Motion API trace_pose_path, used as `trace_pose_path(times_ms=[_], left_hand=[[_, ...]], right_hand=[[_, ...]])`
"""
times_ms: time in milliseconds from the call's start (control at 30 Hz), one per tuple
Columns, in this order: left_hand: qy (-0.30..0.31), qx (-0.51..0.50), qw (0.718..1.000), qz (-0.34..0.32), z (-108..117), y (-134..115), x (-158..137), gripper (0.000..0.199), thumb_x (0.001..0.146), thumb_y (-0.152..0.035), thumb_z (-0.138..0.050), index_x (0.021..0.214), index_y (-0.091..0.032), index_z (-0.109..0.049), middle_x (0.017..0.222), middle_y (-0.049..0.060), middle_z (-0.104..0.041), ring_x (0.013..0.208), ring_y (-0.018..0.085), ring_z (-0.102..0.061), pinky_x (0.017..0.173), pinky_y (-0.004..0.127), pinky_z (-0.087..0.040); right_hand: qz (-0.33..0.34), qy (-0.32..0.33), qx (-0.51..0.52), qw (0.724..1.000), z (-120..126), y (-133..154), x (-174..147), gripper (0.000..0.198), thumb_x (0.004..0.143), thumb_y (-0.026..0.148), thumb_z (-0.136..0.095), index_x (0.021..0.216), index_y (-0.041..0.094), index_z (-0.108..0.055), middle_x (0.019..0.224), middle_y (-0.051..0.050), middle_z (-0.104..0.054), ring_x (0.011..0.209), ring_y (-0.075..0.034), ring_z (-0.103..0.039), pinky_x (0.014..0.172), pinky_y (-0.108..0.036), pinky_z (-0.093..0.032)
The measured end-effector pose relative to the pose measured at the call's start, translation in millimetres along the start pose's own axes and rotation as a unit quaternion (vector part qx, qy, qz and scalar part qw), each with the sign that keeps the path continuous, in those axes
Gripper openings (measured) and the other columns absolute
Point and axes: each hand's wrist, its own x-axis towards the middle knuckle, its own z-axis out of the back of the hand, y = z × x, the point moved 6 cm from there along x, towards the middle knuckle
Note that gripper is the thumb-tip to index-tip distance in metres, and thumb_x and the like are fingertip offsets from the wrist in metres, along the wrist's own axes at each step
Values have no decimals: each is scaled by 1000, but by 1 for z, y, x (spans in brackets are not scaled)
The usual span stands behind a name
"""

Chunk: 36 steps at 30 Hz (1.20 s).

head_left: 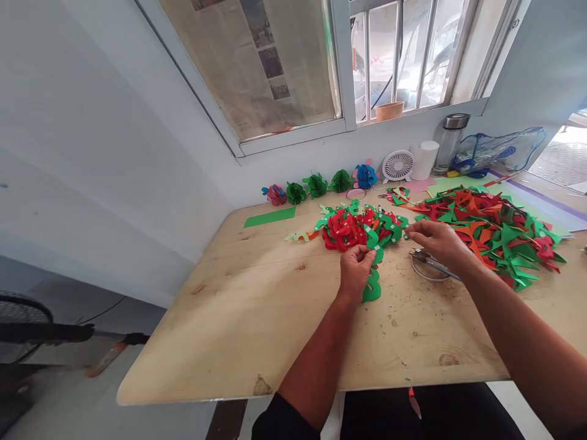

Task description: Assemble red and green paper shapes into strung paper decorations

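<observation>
My left hand [354,274] pinches a wavy green paper cutout [373,289] that bears small white squares. It stands out above the table, its lower end near my wrist. Just beyond it lies a pile of red and green paper cutouts [345,230], some with white squares too. My right hand [436,242] hovers to the right of that pile, thumb and fingertips pressed together; whatever is between them is too small to make out. Under this hand, a tool with a blue handle [433,264] rests across a round shallow dish [428,276].
A large heap of red, orange and green paper scraps [493,229] covers the right side. Along the wall stand several folded paper ornaments [316,186], a small white fan [398,166] and a glass bottle [452,143]. A green paper strip [269,217] lies at the back left.
</observation>
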Motion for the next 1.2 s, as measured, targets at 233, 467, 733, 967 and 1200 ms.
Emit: trace_pose_path(times_ms=[233,467,733,967,1200], left_hand=[[1,-7,1000,7,-1,2,-1,21,63,-31,-70,63,-14,-59,56,1,-60,47,10,-57,43,19,-40],[8,-4,1000,4,-2,1,-1,17,65,-28,-67,64,-14,-58,55,-1,-59,43,8,-54,43,18,-39],[8,4,1000,10,-2,3,-1,18,65,-30,-66,64,-14,-57,56,0,-59,44,8,-53,42,19,-37],[5,5,1000,11,-1,3,-1,18,65,-30,-66,65,-15,-56,57,0,-59,45,9,-54,41,18,-36],[7,-10,1000,4,-2,1,-1,20,65,-32,-66,63,-15,-56,56,0,-58,49,11,-57,45,20,-40]], right_hand=[[-27,30,-309,950,7,-35,-6,25,77,30,-47,89,24,-68,85,-4,-70,74,-21,-61,55,-28,-34],[-30,69,-308,948,1,-47,-7,23,76,32,-49,89,26,-67,86,-1,-70,74,-19,-60,55,-26,-34],[-28,52,-332,941,-1,-47,-7,16,76,30,-48,78,24,-63,77,-3,-67,70,-19,-58,55,-27,-33],[-21,40,-363,931,-4,-40,-12,18,81,32,-44,80,24,-60,87,-5,-67,73,-21,-59,53,-28,-31],[-47,35,-376,925,-7,-36,-13,17,83,29,-42,81,23,-58,94,-9,-65,72,-22,-58,54,-31,-31]])
